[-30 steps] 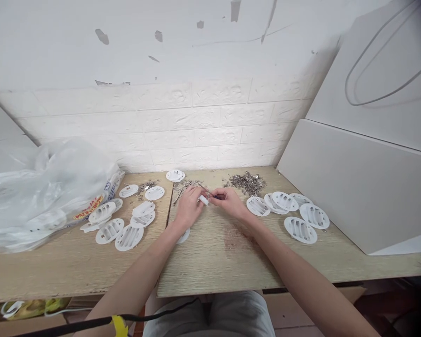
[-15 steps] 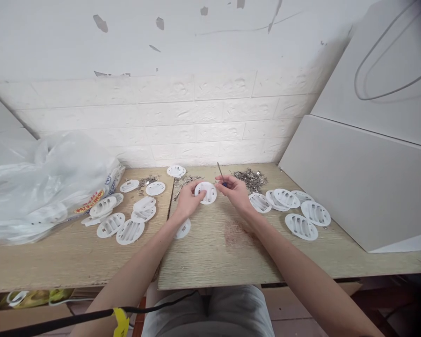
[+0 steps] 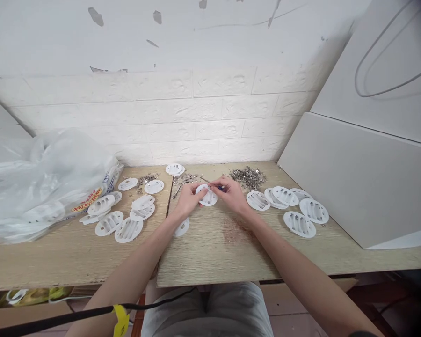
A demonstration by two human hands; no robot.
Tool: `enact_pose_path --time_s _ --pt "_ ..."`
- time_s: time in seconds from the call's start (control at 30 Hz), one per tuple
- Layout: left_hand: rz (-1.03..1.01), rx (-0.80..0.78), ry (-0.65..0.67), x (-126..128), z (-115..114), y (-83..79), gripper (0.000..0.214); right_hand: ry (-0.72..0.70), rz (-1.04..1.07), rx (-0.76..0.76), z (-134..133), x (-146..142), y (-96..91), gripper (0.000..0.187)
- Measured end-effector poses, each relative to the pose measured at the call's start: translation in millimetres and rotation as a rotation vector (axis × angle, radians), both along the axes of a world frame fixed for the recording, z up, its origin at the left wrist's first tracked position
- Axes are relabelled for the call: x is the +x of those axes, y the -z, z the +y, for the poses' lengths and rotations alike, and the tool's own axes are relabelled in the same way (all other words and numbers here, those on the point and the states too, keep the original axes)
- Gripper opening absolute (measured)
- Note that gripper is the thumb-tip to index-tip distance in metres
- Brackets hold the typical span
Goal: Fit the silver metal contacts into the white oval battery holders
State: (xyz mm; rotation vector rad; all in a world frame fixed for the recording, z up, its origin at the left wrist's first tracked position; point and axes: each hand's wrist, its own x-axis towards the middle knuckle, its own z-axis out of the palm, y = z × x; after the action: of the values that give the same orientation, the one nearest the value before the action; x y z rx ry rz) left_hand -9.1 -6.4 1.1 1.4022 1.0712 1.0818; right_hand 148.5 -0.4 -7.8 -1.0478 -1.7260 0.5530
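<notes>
A round white plastic disc (image 3: 209,198) with slots is gripped at its left edge by my left hand (image 3: 190,200), thumb on its face. My right hand (image 3: 230,193) is closed around a small screwdriver (image 3: 206,180) with a blue handle; its thin metal shaft points up and to the left, above the disc. The right fingertips are at the disc's upper right edge. Whether they also pinch a small metal piece is too small to tell. Another white disc (image 3: 182,227) lies on the table below my left wrist.
Piles of small metal pieces (image 3: 248,178) lie at the back of the wooden table (image 3: 210,257). Several slotted discs (image 3: 300,223) rest at right, and more discs (image 3: 129,230) at left. A plastic bag (image 3: 49,173) stands far left, a white panel (image 3: 365,182) at right, and a wall behind.
My right hand has moved left to the disc, and the screwdriver has tipped from nearly upright to leaning left. The disc in my left hand now shows its slotted side.
</notes>
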Motion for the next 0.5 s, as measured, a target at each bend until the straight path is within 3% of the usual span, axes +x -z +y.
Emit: enact_pose_path --time_s 0.23,0.5 --pt "-0.006 0.004 0.013 -1.1 2.4 6.0 0.019 0.031 -0.07 -0.007 -2.2 -0.9 0.1 0.011" --pt "-0.02 0.05 -0.014 -2.2 4.9 9.7 0.021 -0.075 0.092 -0.202 3.8 -1.0 7.8 0.018"
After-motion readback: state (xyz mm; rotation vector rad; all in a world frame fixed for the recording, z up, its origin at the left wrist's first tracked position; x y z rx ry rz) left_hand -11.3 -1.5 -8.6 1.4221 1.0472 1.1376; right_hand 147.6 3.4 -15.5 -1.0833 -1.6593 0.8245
